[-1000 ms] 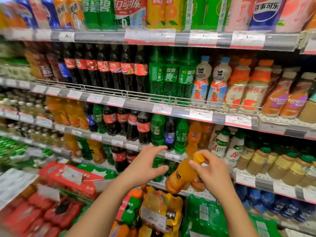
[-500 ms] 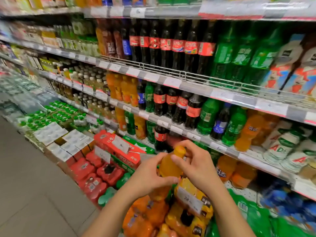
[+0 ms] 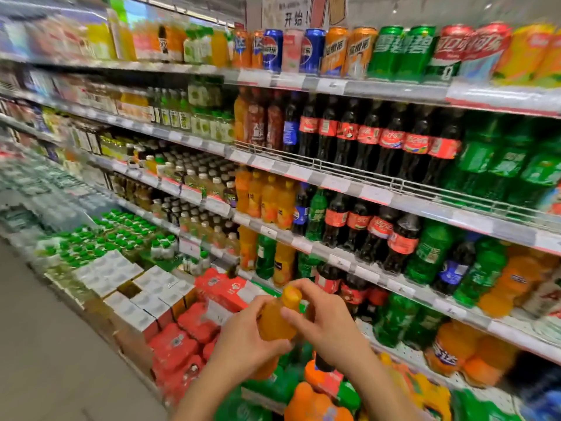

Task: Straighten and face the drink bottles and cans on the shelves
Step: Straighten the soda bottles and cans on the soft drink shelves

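Observation:
I hold a small orange drink bottle point(image 3: 277, 322) with a yellow cap upright in front of the lower shelves. My left hand point(image 3: 243, 335) grips its lower body from the left. My right hand point(image 3: 321, 317) grips its upper body and neck from the right, thumb across the front. Behind it stand shelves of cola bottles point(image 3: 379, 141), green soda bottles point(image 3: 504, 165) and orange juice bottles point(image 3: 267, 202). Cans point(image 3: 334, 51) line the top shelf.
Shrink-wrapped packs of red cola point(image 3: 185, 344) and white cartons point(image 3: 127, 287) are stacked on the floor at the left. Orange and green multipacks point(image 3: 312, 396) lie below my hands. The grey aisle floor point(image 3: 45, 344) runs along the left.
The view has swung left and up along the aisle. My left hand has closed onto the orange bottle, which both hands now hold upright in front of the shelves.

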Motion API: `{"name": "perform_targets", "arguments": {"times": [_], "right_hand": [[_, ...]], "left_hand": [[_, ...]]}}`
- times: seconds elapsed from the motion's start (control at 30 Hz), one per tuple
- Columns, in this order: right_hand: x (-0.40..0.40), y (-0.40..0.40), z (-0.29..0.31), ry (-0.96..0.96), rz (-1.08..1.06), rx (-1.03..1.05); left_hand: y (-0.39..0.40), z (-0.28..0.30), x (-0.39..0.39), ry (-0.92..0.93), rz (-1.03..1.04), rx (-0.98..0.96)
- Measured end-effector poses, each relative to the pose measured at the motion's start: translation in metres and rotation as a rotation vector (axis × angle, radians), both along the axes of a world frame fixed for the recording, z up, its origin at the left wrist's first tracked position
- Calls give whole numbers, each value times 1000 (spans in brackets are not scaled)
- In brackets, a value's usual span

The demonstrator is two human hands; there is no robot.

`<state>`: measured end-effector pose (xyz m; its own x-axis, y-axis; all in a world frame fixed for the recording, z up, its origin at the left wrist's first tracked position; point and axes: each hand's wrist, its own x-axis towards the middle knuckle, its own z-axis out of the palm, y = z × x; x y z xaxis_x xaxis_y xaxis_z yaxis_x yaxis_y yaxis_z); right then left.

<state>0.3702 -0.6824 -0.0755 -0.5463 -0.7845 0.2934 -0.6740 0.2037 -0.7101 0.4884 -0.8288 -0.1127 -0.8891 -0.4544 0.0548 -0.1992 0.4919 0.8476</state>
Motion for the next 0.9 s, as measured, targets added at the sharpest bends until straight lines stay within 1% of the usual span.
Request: {"name": "perform_targets", "arguments": {"times": [0.17,0.37,0.5,0.77,0.9], "right_hand": [[15,-33,1,39,-45,72],[-8,-49,-1,65,-131,156],[-43,-73,-8,56,-168,171],[-133,-148,-37,-51,-213,137],[-186,-159,-42,-50,-299,162]], "left_hand": [[-42,5,10,45,18,30],[-78,4,1,112,78,182],[-107,4,-17,105,119,196],[-175,23,-47,15,222,55],[-200,23,-72,48,292,93]]}}
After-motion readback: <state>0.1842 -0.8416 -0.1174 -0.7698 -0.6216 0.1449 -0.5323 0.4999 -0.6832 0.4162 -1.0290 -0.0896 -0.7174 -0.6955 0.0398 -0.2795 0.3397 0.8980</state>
